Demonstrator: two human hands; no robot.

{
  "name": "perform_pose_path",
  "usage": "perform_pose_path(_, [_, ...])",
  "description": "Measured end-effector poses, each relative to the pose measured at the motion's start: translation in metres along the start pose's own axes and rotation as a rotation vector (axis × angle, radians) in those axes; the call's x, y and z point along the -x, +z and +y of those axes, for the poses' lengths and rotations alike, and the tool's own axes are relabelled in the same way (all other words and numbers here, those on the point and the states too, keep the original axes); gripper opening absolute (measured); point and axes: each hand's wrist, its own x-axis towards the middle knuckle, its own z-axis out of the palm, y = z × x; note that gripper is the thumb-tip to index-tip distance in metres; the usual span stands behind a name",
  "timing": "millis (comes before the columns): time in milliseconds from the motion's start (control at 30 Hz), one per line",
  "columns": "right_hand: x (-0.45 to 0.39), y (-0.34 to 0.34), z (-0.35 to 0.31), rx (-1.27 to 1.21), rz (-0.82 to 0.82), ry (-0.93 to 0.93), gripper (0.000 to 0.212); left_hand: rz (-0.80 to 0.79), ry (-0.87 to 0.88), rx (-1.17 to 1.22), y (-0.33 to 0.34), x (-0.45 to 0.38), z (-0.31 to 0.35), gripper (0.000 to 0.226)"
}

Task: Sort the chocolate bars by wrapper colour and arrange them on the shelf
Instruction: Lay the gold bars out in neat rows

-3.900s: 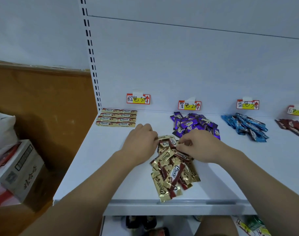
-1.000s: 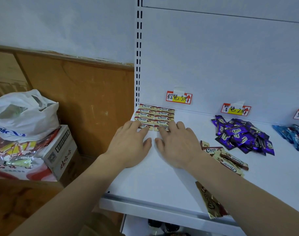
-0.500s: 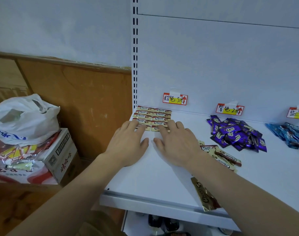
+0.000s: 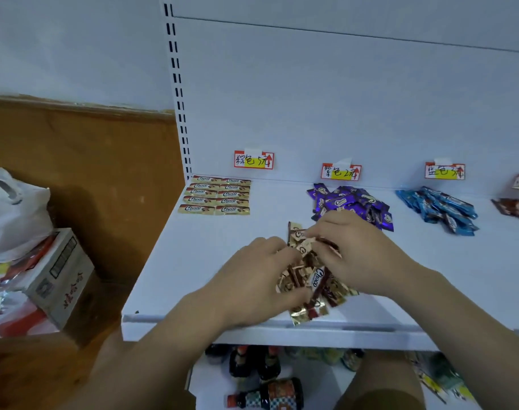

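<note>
Fingers (image 4: 317,232) curled — both hands | pinching gold bars (image 4: 308,279)

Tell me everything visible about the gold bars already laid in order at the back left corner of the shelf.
The arranged gold chocolate bars lie flat in a tidy block of two columns and four rows, touching edge to edge. Their wrappers look like shiny gold foil with a red-brown "Choco" logo. They sit in the back left corner of the white shelf, beside the slotted upright, below the leftmost price label. Neither hand touches them.

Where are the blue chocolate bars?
The blue chocolate bars lie piled at the shelf's back right, under the third price label, beside the purple pile.
</note>
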Motion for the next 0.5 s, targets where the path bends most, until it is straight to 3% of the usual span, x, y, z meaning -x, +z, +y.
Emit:
perform_pose_path(233, [0.037,0.006,0.009,-0.137,-0.139,-0.075,0.050,-0.048,0.067,0.062,-0.007,0.014,-0.005,0.079])
perform_pose_path(400, [0.028,0.001,0.010,-0.249,-0.102,-0.037,0.017,-0.063,0.053,0.051,-0.010,0.018,-0.004,0.069])
perform_pose_path(500, [0.022,-0.006,0.004,-0.325,-0.056,-0.023,0.012,-0.037,0.051,0.046,-0.009,0.022,-0.006,0.063])
